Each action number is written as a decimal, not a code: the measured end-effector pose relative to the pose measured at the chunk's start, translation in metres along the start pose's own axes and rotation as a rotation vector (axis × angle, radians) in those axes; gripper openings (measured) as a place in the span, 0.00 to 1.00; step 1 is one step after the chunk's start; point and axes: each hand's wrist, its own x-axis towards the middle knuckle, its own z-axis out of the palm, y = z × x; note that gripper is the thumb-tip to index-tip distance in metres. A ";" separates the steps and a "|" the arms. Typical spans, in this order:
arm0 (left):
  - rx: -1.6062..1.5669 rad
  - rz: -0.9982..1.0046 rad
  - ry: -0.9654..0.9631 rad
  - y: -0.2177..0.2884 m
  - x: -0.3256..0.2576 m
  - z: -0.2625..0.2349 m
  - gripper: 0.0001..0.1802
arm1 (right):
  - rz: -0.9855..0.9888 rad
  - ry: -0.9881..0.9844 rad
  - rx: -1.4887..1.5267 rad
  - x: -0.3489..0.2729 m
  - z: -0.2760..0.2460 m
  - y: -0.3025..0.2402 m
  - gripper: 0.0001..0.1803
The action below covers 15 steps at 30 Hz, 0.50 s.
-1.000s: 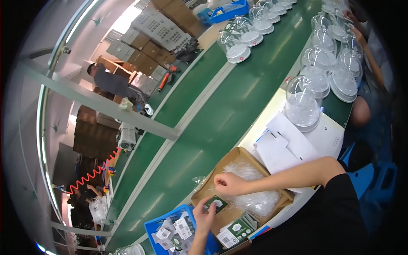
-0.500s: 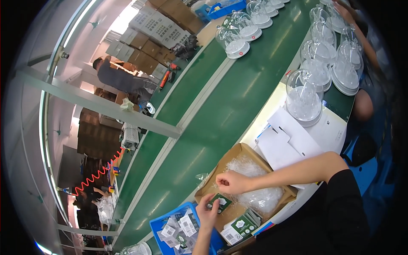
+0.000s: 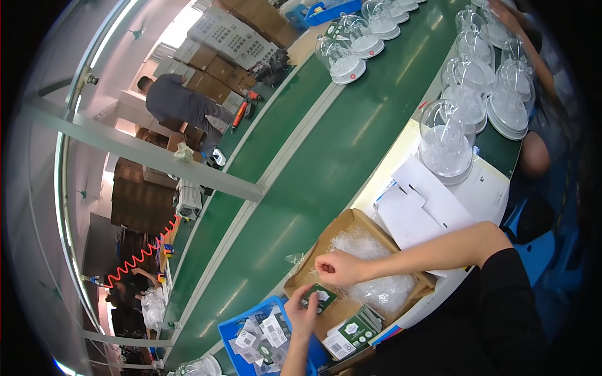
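One green card (image 3: 325, 299) is sitting in the left hand's (image 3: 302, 316) pinch, at the left side of the brown box (image 3: 337, 230). The right hand (image 3: 340, 268) is making a loose fist nearby, hiding anything inside. Probably light and bendy, the card is asking for gentle fingers on its edges.

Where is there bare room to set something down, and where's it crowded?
The green work surface is mostly bare between the grey metal rail and the brown cardboard box. Crowded: inside that box, with crinkled clear plastic and green and white cards; the blue plastic bin beside it; and upper right, packed with clear domed covers.
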 end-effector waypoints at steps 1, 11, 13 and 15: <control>-0.003 -0.001 0.003 0.000 -0.003 0.000 0.13 | 0.001 -0.003 -0.003 -0.002 0.001 0.000 0.09; 0.024 0.076 0.020 0.000 -0.002 0.001 0.13 | 0.003 0.044 0.092 0.002 0.001 0.003 0.07; 0.009 0.059 0.017 0.001 -0.003 0.000 0.12 | 0.014 0.032 0.084 0.000 0.004 0.004 0.06; 0.015 0.063 0.010 0.003 0.001 0.000 0.12 | 0.033 0.053 0.094 0.001 0.000 0.003 0.07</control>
